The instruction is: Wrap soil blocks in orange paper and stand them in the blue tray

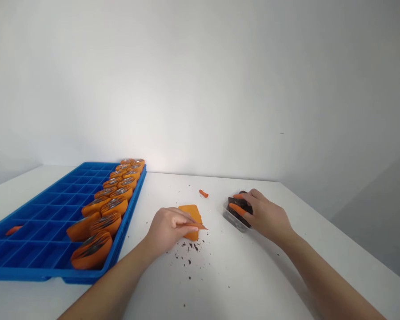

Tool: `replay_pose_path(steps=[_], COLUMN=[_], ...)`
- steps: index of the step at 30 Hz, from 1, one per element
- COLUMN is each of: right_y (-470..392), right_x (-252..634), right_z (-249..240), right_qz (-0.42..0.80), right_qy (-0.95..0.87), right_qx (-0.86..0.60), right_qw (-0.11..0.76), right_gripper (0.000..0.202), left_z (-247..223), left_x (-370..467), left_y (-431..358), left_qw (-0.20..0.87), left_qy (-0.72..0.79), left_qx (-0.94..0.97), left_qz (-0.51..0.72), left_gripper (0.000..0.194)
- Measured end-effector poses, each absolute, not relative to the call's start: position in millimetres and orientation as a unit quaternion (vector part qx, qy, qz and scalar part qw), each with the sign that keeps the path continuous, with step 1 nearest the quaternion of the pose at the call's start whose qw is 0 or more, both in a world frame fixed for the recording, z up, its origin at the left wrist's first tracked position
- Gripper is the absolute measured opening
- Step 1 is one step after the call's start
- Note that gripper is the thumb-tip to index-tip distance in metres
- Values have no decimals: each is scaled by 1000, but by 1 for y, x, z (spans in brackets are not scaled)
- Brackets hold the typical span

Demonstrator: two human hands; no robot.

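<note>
My left hand pinches a thin folded orange pouch between thumb and fingers, its pointed end facing right. Under it, a flat orange piece lies on the white table. My right hand wears orange finger cots on thumb and index finger. These fingers reach into a clear plastic box of dark, flaky pieces and close around a dark flat piece. The fingers partly hide the box's contents.
At left stands a blue compartment tray, its right columns holding orange pouches with dark, shiny contents. A loose orange finger cot lies behind the hands; another orange bit sits in the tray. Dark crumbs litter the table.
</note>
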State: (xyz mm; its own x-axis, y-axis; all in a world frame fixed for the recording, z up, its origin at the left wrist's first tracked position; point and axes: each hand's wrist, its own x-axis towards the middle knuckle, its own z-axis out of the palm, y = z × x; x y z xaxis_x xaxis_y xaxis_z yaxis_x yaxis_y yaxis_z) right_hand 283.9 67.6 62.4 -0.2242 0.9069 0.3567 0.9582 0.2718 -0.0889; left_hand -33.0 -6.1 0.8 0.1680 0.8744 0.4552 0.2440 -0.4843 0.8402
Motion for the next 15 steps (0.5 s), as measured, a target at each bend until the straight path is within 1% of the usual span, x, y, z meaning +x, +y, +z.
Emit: replay_pose_path(steps=[1,3,5,10,15], right_y=[66,63,63,67,65], right_x=[285,285,285,288,290], right_z=[60,57,56,56,58], right_qz=[-83,-97,-91,-60,-56], right_qy=[-779,-777,-778,-781,-782], right_qx=[-594,-588,-587,-595,-597], right_qw=[186,205,204,181,172], right_gripper=[44,44,40,28,25], left_z=[-1,-5,-8,-5,-3], left_x=[-33,-31,-30,-27,-21], left_y=[-5,-4,-3,-8,-13], left_qw=[310,299,292,307,322], left_qy=[405,417,428,429,435], left_qx=[694,682,672,659,632], left_qz=[508,521,530,536,555], left_gripper=[12,32,46,51,52])
